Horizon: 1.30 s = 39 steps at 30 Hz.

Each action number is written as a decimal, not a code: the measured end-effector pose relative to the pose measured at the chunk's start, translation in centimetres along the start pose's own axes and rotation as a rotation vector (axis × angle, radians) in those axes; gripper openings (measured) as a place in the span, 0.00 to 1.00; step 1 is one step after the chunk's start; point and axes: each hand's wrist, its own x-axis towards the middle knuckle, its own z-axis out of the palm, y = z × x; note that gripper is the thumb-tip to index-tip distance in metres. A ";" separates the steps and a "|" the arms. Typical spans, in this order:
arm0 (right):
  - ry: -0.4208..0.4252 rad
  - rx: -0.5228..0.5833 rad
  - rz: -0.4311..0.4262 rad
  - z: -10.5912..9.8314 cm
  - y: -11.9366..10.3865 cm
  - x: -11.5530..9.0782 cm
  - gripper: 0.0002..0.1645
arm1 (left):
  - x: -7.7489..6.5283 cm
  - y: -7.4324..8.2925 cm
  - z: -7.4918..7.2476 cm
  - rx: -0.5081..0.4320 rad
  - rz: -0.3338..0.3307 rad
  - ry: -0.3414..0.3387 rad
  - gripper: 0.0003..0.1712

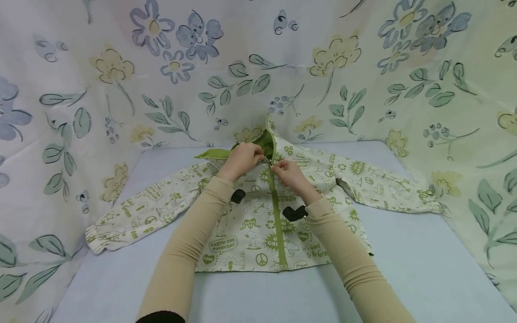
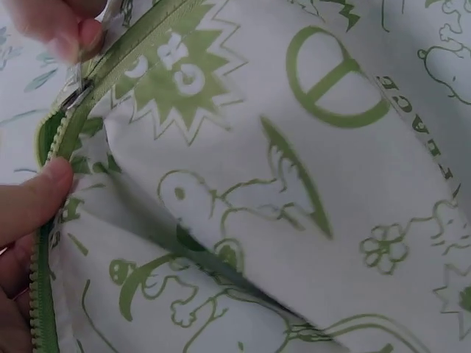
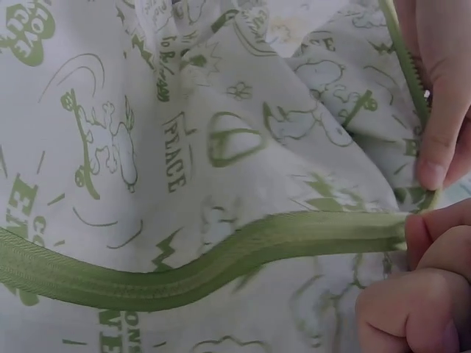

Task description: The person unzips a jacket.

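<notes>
A white jacket [image 1: 250,215] with green print lies spread on the table, its sleeves stretched to both sides. Its green zipper [image 1: 276,220] is fastened from the hem up to near the chest, and above that the front parts and shows a green lining [image 1: 264,142]. My left hand [image 1: 242,159] pinches the jacket's front edge, the thumb on the zipper teeth in the left wrist view. Just across from it, my right hand [image 1: 291,174] pinches the pull tab of the metal zipper slider [image 2: 77,95].
The jacket's left-side sleeve [image 1: 141,211] reaches toward the table's left edge, the other sleeve [image 1: 387,186] toward the right. Behind and beside the pale table [image 1: 404,255] hangs a floral cloth [image 1: 258,45]. Black pieces [image 1: 295,213] show by the wrists.
</notes>
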 end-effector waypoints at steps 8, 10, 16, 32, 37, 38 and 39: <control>-0.011 -0.026 0.020 0.3 0.3 -0.3 0.13 | 0.3 -0.4 -0.7 -0.006 0.001 0.055 0.09; -0.014 -0.022 0.028 0.4 0.5 -0.3 0.12 | 0.2 -0.5 -0.8 -0.006 -0.002 0.061 0.09; -0.042 -0.015 0.011 0.4 1.0 -0.2 0.13 | 0.4 -0.8 -1.1 0.015 -0.010 0.084 0.10; -0.029 -0.072 -0.006 0.3 2.2 -0.4 0.15 | 0.6 -1.2 -1.5 -0.004 -0.069 0.148 0.09; -0.021 -0.087 0.003 0.3 2.8 -0.4 0.13 | 0.5 -1.3 -1.6 -0.017 -0.071 0.159 0.10; -0.021 -0.091 0.005 0.3 2.8 -0.4 0.13 | 0.5 -1.4 -1.6 -0.020 -0.071 0.162 0.10; -0.022 -0.096 0.009 0.3 2.9 -0.5 0.13 | 0.5 -1.4 -1.6 -0.027 -0.073 0.166 0.10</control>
